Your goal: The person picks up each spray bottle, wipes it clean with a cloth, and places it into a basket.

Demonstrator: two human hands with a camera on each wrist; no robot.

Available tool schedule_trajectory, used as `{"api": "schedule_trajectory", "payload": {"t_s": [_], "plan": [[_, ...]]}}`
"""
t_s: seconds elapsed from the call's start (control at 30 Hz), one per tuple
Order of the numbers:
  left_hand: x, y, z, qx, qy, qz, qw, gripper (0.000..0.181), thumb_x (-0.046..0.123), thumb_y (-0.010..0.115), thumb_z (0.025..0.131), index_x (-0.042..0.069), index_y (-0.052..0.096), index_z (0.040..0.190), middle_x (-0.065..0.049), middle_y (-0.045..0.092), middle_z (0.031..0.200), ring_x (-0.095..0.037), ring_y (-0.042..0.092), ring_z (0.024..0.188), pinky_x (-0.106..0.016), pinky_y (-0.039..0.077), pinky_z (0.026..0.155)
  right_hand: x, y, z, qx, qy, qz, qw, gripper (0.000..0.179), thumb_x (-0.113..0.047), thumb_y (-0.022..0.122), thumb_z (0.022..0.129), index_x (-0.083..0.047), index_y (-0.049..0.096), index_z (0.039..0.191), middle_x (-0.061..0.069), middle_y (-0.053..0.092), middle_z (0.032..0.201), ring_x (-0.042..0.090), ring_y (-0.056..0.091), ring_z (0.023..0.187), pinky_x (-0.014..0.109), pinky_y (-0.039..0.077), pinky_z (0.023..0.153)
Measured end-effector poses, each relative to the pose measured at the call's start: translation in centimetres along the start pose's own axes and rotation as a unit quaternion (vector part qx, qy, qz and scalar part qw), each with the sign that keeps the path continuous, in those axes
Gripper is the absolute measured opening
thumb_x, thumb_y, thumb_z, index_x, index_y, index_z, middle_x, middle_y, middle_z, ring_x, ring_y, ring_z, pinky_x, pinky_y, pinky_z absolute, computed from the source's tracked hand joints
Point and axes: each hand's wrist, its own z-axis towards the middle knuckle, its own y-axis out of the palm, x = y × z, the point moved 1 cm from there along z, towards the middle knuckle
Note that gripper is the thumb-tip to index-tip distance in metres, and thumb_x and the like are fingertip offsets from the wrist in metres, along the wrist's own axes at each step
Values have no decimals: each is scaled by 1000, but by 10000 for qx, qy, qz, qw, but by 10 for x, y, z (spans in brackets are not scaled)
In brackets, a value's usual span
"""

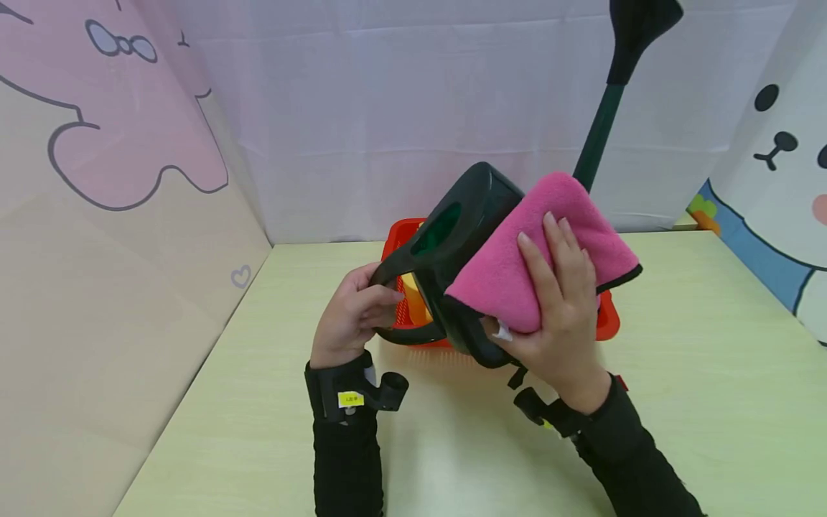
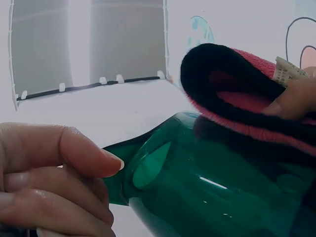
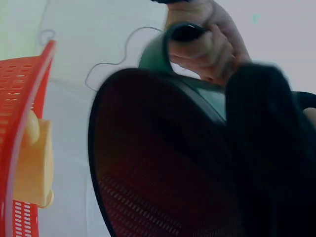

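A dark green watering can (image 1: 481,194) with a long spout is held tilted above the table. My left hand (image 1: 355,316) grips its loop handle, fingers curled round it. My right hand (image 1: 562,309) holds a folded pink cloth (image 1: 497,266) with dark edging against the can's side, fingers spread over the top and thumb underneath. In the left wrist view, the fold of the cloth (image 2: 237,123) lies on the glossy green body (image 2: 207,192). The right wrist view shows a dark oval face of the can (image 3: 153,153), with the left hand (image 3: 212,49) on the green handle beyond.
Behind the can, a red plastic basket (image 1: 607,323) stands on the pale table (image 1: 310,459), partly hidden. It contains a yellow object (image 3: 37,168). The spout's black flared end (image 1: 636,36) reaches up before the white back curtain (image 1: 388,108). Cartoon-printed cloth panels line both sides.
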Motion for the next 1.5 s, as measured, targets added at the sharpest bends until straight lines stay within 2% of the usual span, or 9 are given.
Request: {"api": "schedule_trajectory", "payload": {"t_s": [0.17,0.3,0.47,0.6,0.73,1.07,1.3,1.37,1.5], "plan": [[0,1,0,-61,26,105,9999,17,1,43,85,13,52,78,4,38,54,-11,30,42,-16,28,45,7,-9,5,-238,497,312,9980,75,-61,53,80,-11,43,135,14,39,141,30,34,132,46,35,105],[1,5,0,36,-39,85,9999,17,1,42,85,13,52,77,4,39,54,-11,31,42,-16,29,44,1,-6,2,-283,409,8,9988,75,-61,50,81,-13,39,138,15,38,142,32,32,133,52,29,106],[1,9,0,207,-123,48,9997,17,1,41,84,12,51,76,5,40,54,-8,34,42,-17,29,43,-18,5,-10,-378,-330,-782,9957,67,-56,45,86,-17,36,140,16,34,144,33,26,136,57,17,109],[0,10,2,251,-121,111,9995,14,2,42,84,11,51,78,6,42,54,-4,35,42,-15,29,43,-35,16,-22,-767,-1130,-1563,9782,56,-48,40,91,-19,38,139,17,33,141,33,18,139,55,4,112],[-1,10,3,243,-117,195,9994,13,2,43,83,11,50,77,6,42,55,-3,36,42,-14,29,43,-40,18,-25,-1142,-1376,-1758,9681,50,-43,38,91,-21,42,136,17,34,138,34,13,140,54,-1,112],[0,10,2,-37,-257,87,9996,15,1,44,82,12,51,76,5,40,55,-8,33,42,-16,29,44,-5,-5,0,-650,-285,-143,9974,68,-57,50,83,-18,39,137,14,30,146,33,23,137,53,20,110],[-1,11,1,-157,-176,240,9994,18,0,42,82,13,50,73,4,38,54,-11,31,42,-17,29,45,17,-20,13,-875,1133,1211,9823,97,-60,63,72,0,25,139,13,35,141,17,32,130,19,34,100],[-1,11,1,-105,-204,263,9994,17,1,43,82,13,49,73,4,38,54,-11,31,43,-18,29,45,17,-20,12,-819,1135,1099,9840,94,-60,61,74,1,28,138,14,36,141,18,32,130,23,35,102],[0,10,0,48,-231,253,9994,15,1,44,82,12,49,74,4,38,54,-10,31,43,-18,28,45,7,-11,8,-401,544,389,9970,85,-61,54,79,0,35,135,17,38,141,28,32,132,43,31,107]]}}
